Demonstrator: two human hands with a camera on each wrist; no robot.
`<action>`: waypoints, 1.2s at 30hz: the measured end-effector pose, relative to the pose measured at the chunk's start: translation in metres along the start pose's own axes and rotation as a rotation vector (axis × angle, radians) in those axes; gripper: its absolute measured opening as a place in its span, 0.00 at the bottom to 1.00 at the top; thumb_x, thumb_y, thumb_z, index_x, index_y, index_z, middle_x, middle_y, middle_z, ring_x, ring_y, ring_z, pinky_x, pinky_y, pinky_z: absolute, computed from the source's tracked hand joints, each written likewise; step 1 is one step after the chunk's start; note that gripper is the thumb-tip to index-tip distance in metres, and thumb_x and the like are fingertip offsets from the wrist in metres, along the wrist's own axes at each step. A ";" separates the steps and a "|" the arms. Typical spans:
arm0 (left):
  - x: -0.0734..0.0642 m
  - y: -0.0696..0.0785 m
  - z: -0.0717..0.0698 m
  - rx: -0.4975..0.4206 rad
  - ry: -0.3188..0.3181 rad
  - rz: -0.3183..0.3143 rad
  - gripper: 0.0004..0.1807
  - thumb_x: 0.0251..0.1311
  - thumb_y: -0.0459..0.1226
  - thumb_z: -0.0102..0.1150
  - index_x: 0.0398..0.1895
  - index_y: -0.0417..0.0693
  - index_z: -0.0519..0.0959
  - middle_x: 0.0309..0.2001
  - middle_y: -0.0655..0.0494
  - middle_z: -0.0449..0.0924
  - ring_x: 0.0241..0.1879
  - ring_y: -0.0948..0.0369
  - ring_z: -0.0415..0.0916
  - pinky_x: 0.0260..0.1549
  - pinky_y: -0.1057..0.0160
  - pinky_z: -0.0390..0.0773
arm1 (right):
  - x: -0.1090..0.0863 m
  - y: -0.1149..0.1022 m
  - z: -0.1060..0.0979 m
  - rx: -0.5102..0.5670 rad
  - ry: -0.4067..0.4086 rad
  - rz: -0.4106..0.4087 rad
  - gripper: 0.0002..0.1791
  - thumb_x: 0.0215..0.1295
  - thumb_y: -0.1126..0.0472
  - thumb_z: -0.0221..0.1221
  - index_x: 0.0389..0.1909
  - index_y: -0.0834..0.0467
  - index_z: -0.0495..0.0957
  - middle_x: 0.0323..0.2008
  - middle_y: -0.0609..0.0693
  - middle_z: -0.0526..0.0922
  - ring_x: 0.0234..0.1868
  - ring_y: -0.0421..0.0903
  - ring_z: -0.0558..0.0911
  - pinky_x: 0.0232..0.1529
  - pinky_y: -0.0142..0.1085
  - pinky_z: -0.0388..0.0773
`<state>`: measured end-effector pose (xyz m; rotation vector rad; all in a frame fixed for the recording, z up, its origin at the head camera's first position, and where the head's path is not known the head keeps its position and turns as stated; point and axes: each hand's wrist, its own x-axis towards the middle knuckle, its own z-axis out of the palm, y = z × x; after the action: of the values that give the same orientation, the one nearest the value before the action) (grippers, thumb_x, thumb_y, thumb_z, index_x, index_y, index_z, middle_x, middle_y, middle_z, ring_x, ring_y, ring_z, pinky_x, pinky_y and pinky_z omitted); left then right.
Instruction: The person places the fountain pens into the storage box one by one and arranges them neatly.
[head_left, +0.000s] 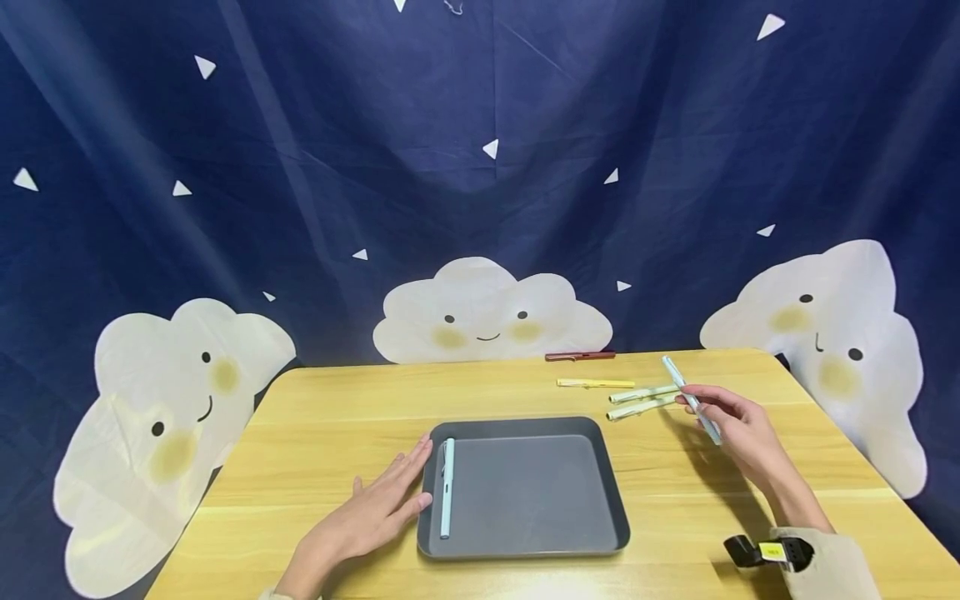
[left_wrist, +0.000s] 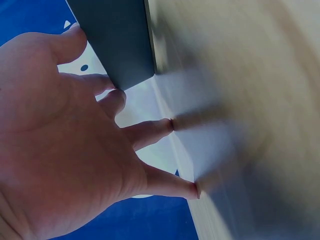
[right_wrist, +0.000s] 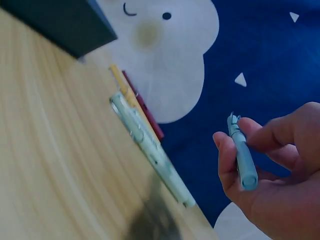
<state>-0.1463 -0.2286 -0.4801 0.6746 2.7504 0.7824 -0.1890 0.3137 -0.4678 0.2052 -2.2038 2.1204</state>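
"Starting at the left?"
"Touches the left wall of the gray tray (head_left: 536, 492) with the left hand (head_left: 367, 510), with straight, released fingers."
"Inside?"
"Contains a pale blue pen (head_left: 447, 492), just right of those fingertips."
"Beyond, rightward?"
"Shows a dark red pen (head_left: 581, 356) at the far edge, a yellow pen (head_left: 595, 383) nearer, then two pale green pens (head_left: 641, 407)."
"Far right?"
"Pinches a light blue pen (right_wrist: 245, 162) between thumb and fingers of the right hand (head_left: 741, 429), sticking out past the fingertips, far and left."
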 end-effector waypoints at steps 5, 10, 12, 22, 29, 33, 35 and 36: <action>0.000 0.000 0.000 0.001 -0.001 -0.004 0.38 0.79 0.56 0.43 0.85 0.64 0.42 0.83 0.66 0.40 0.78 0.40 0.49 0.56 0.12 0.37 | 0.000 -0.004 0.007 0.104 -0.075 -0.030 0.19 0.78 0.69 0.52 0.66 0.68 0.75 0.52 0.46 0.87 0.49 0.38 0.86 0.48 0.29 0.82; 0.000 0.000 0.000 -0.002 0.001 -0.004 0.38 0.79 0.56 0.43 0.85 0.64 0.43 0.83 0.65 0.40 0.78 0.40 0.48 0.56 0.12 0.37 | 0.000 -0.009 0.015 0.082 -0.063 -0.059 0.20 0.75 0.70 0.57 0.66 0.67 0.75 0.49 0.50 0.88 0.46 0.40 0.87 0.48 0.31 0.83; 0.000 0.000 0.000 0.000 0.002 -0.002 0.38 0.79 0.56 0.44 0.85 0.64 0.43 0.83 0.65 0.40 0.78 0.39 0.48 0.55 0.12 0.37 | -0.001 -0.010 0.018 0.082 -0.057 -0.058 0.20 0.75 0.70 0.57 0.66 0.67 0.75 0.47 0.51 0.88 0.45 0.41 0.88 0.48 0.32 0.83; 0.001 0.000 0.001 0.004 0.005 -0.007 0.38 0.79 0.56 0.43 0.85 0.64 0.43 0.83 0.65 0.40 0.78 0.40 0.49 0.56 0.13 0.37 | -0.002 -0.018 0.026 -0.015 -0.016 -0.009 0.19 0.74 0.66 0.61 0.63 0.63 0.79 0.47 0.47 0.88 0.42 0.41 0.89 0.39 0.32 0.85; 0.001 -0.002 0.001 0.005 0.005 -0.003 0.38 0.79 0.57 0.43 0.85 0.64 0.42 0.83 0.66 0.39 0.78 0.40 0.48 0.56 0.13 0.37 | -0.002 -0.021 0.029 -0.005 0.005 -0.027 0.16 0.73 0.67 0.61 0.60 0.62 0.81 0.45 0.43 0.89 0.40 0.42 0.89 0.35 0.33 0.85; 0.001 -0.002 0.002 0.009 0.005 0.003 0.38 0.79 0.56 0.43 0.85 0.64 0.42 0.83 0.66 0.39 0.78 0.40 0.48 0.56 0.12 0.37 | -0.002 -0.022 0.031 -0.030 0.012 -0.032 0.17 0.73 0.67 0.62 0.60 0.63 0.81 0.47 0.40 0.89 0.42 0.39 0.88 0.34 0.34 0.86; 0.001 -0.003 0.002 0.009 0.003 0.003 0.38 0.79 0.56 0.43 0.85 0.64 0.42 0.83 0.66 0.39 0.78 0.40 0.48 0.55 0.12 0.38 | -0.002 -0.023 0.033 -0.057 0.001 -0.032 0.19 0.73 0.66 0.62 0.62 0.63 0.80 0.49 0.39 0.88 0.43 0.38 0.88 0.36 0.34 0.86; 0.001 -0.003 0.002 0.009 0.003 0.002 0.38 0.79 0.56 0.43 0.85 0.64 0.42 0.83 0.66 0.39 0.78 0.40 0.48 0.55 0.12 0.38 | -0.002 -0.023 0.034 -0.073 -0.005 -0.033 0.19 0.73 0.65 0.62 0.63 0.63 0.79 0.50 0.39 0.88 0.43 0.37 0.88 0.36 0.34 0.86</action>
<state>-0.1478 -0.2294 -0.4829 0.6789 2.7575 0.7727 -0.1819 0.2794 -0.4465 0.2401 -2.2595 2.0212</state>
